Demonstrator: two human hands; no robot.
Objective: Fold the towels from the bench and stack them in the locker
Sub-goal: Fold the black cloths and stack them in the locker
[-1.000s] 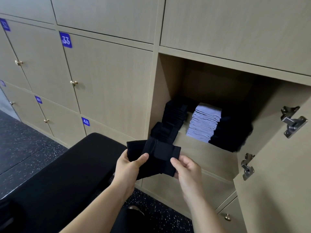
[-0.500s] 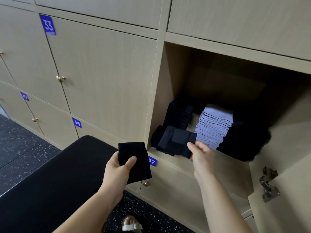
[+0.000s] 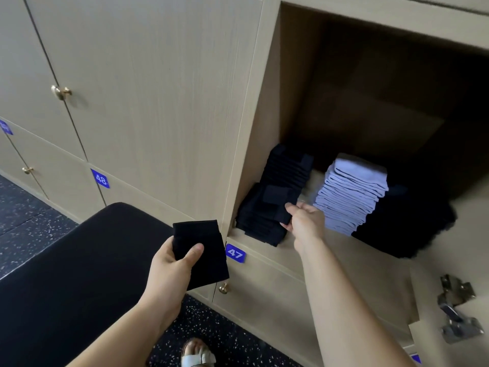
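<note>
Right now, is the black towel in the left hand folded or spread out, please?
Folded: the towel is a compact, layered rectangle.

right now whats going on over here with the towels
A person is loading folded towels into an open locker. The right hand grips a black towel on the low black stack at the locker's front left, beside a taller lavender stack. The left hand holds a second black towel outside, above the bench, not yet put away.
</note>
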